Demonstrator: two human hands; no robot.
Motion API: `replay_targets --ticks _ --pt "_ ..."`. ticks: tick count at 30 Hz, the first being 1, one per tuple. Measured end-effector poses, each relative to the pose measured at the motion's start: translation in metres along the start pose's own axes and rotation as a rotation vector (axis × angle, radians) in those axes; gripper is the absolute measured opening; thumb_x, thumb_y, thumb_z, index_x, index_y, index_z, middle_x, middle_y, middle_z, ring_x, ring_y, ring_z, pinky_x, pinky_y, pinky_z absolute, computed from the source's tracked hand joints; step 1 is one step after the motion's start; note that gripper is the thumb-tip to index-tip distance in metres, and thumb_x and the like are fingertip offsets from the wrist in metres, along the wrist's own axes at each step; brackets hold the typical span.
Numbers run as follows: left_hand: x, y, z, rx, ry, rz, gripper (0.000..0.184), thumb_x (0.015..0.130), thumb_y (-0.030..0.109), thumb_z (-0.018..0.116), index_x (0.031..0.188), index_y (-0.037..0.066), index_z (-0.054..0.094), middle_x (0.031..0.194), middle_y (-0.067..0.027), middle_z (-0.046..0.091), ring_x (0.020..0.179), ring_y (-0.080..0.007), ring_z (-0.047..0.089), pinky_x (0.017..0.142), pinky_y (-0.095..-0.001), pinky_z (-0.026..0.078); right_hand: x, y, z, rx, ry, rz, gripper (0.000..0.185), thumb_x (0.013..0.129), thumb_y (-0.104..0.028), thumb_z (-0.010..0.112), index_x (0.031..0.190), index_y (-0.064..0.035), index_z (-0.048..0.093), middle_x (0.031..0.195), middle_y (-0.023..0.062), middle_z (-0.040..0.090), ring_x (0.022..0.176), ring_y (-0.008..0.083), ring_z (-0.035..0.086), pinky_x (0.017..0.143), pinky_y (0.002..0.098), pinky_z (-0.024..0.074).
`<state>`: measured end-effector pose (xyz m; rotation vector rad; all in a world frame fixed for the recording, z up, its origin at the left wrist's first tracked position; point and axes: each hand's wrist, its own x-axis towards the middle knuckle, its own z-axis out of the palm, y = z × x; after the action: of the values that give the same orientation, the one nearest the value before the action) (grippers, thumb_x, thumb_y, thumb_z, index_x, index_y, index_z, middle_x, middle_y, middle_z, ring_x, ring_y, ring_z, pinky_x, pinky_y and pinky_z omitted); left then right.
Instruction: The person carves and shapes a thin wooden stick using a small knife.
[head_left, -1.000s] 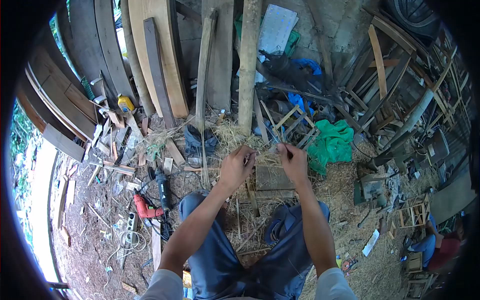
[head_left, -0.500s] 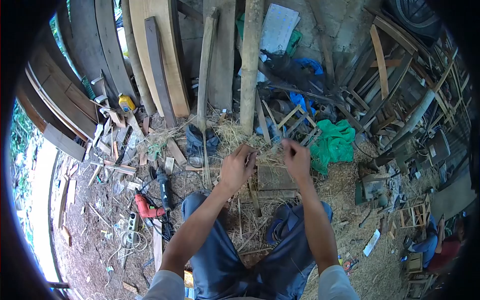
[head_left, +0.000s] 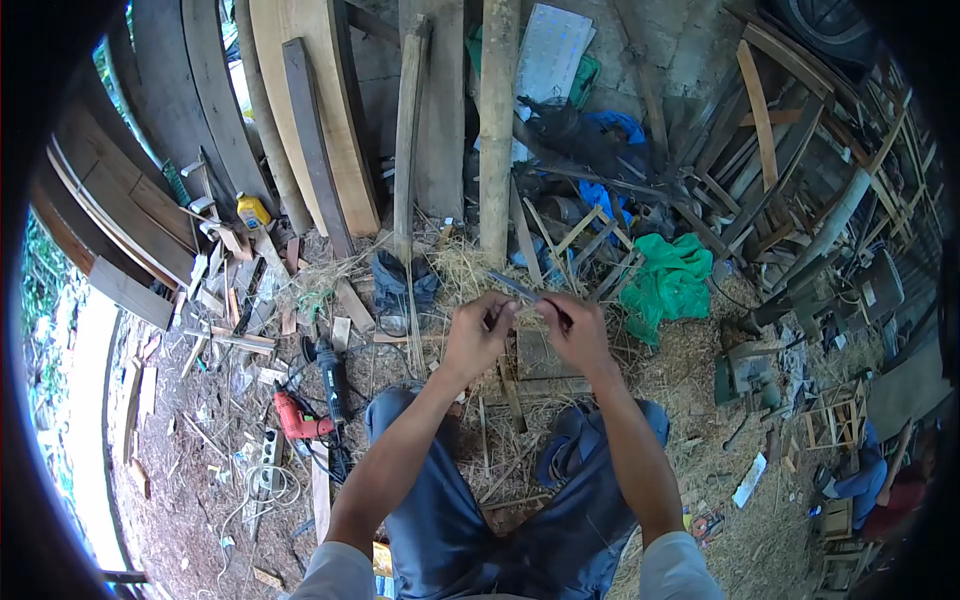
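Note:
In front of my knees, my left hand (head_left: 478,335) is closed, thumb and fingers pinched together. Something thin and pale may be between them, too small to make out. Close beside it on the right, my right hand (head_left: 578,333) is wrapped round a knife (head_left: 514,286). Its narrow grey blade points up and left, passing just above the left fingertips, and its handle is hidden in the fist. Below and behind the hands lie loose fibrous shavings (head_left: 460,268) and a flat wooden block (head_left: 545,360).
A red drill (head_left: 300,418), a dark angle grinder (head_left: 330,375) and a power strip (head_left: 266,462) lie on the left. A green plastic bag (head_left: 668,280) is at right. Boards (head_left: 310,110) and a bamboo pole (head_left: 495,140) lean behind. Another person (head_left: 868,487) sits far right.
My right hand has moved left and slightly down, closer to my left hand. The knife blade now shows above the fingers. The left hand has barely shifted.

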<state>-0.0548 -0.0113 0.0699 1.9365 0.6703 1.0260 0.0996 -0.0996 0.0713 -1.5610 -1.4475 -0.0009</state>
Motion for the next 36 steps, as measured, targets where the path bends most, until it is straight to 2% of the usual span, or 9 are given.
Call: replay_targets --ticks 12,15,17,19,21,24,28,30,36 --pt "-0.004 -0.008 -0.005 -0.059 -0.003 -0.053 0.012 0.088 0.01 0.059 0.087 -0.001 0.063 0.057 -0.0044 0.053 0.052 -0.0075 0.045 0.05 -0.0264 0.036 0.012 0.018 -0.011 -0.058 0.092 0.077 0.019 0.088 -0.02 0.061 0.094 -0.003 0.068 0.069 0.0146 0.064 0.054 0.0292 0.058 0.051 0.0333 0.0436" --pt "-0.001 -0.006 -0.006 -0.095 -0.015 -0.113 0.013 0.089 0.011 0.059 0.088 -0.001 0.063 0.058 -0.0041 0.053 0.053 -0.008 0.044 0.05 -0.0264 0.036 0.002 0.019 -0.001 -0.015 0.18 0.136 0.023 0.091 -0.023 0.058 0.095 -0.0028 0.068 0.069 0.0147 0.063 0.053 0.026 0.056 0.052 0.0329 0.0424" --pt "-0.002 -0.008 -0.008 -0.096 -0.054 -0.168 0.014 0.09 0.012 0.058 0.089 -0.001 0.064 0.061 -0.0021 0.053 0.056 -0.0069 0.045 0.052 -0.0252 0.036 0.003 0.036 -0.003 0.05 0.248 0.36 0.026 0.092 -0.025 0.056 0.095 -0.002 0.067 0.071 0.014 0.064 0.054 0.0199 0.056 0.053 0.0322 0.0432" --pt "-0.002 -0.011 -0.005 -0.169 0.0 -0.146 0.014 0.09 0.011 0.058 0.088 -0.001 0.064 0.061 -0.0015 0.052 0.056 -0.0067 0.044 0.052 -0.0253 0.035 0.004 0.017 -0.012 0.044 0.24 0.341 0.024 0.09 -0.022 0.058 0.095 -0.001 0.067 0.073 0.0141 0.065 0.057 0.0152 0.058 0.054 0.0316 0.0447" --pt "0.0 -0.01 -0.004 -0.11 -0.002 -0.14 0.014 0.089 0.011 0.058 0.088 -0.001 0.064 0.061 -0.0015 0.052 0.056 -0.0065 0.043 0.051 -0.0254 0.035 -0.005 0.003 -0.007 0.05 0.159 -0.009 0.021 0.088 -0.019 0.061 0.094 0.0 0.067 0.07 0.0146 0.064 0.055 0.0155 0.058 0.052 0.0306 0.0446" --pt "-0.002 -0.01 -0.001 -0.071 -0.001 -0.125 0.013 0.089 0.01 0.058 0.088 -0.001 0.064 0.059 -0.0026 0.051 0.054 -0.0065 0.041 0.05 -0.0261 0.034 -0.011 -0.003 0.005 -0.089 0.008 -0.067 0.019 0.087 -0.018 0.063 0.094 -0.0008 0.067 0.069 0.0153 0.063 0.054 0.0171 0.059 0.05 0.0296 0.0433" --pt "-0.01 -0.009 -0.001 -0.162 0.012 -0.061 0.011 0.088 0.009 0.059 0.087 -0.001 0.063 0.057 -0.0031 0.05 0.053 -0.006 0.039 0.048 -0.026 0.032 -0.001 0.016 -0.009 -0.027 0.084 -0.046 0.021 0.087 -0.02 0.062 0.093 -0.0012 0.067 0.07 0.0164 0.063 0.056 0.0207 0.062 0.051 0.0302 0.0442" --pt "-0.018 -0.009 -0.003 -0.149 -0.016 -0.029 0.011 0.088 0.009 0.059 0.087 -0.001 0.063 0.058 -0.0028 0.05 0.053 -0.0057 0.039 0.049 -0.0256 0.032 0.001 0.028 -0.034 -0.091 0.058 0.376 0.025 0.089 -0.025 0.06 0.092 -0.0012 0.067 0.072 0.0168 0.064 0.062 0.024 0.065 0.056 0.0328 0.046" --pt "-0.023 -0.007 -0.002 -0.278 -0.005 -0.098 0.017 0.092 0.015 0.057 0.091 -0.001 0.061 0.063 0.0021 0.051 0.056 -0.004 0.041 0.05 -0.0244 0.032 -0.024 0.042 -0.042 0.06 0.176 0.385 0.036 0.092 -0.034 0.054 0.093 -0.0004 0.067 0.07 0.0167 0.061 0.065 0.0274 0.06 0.061 0.036 0.0433"
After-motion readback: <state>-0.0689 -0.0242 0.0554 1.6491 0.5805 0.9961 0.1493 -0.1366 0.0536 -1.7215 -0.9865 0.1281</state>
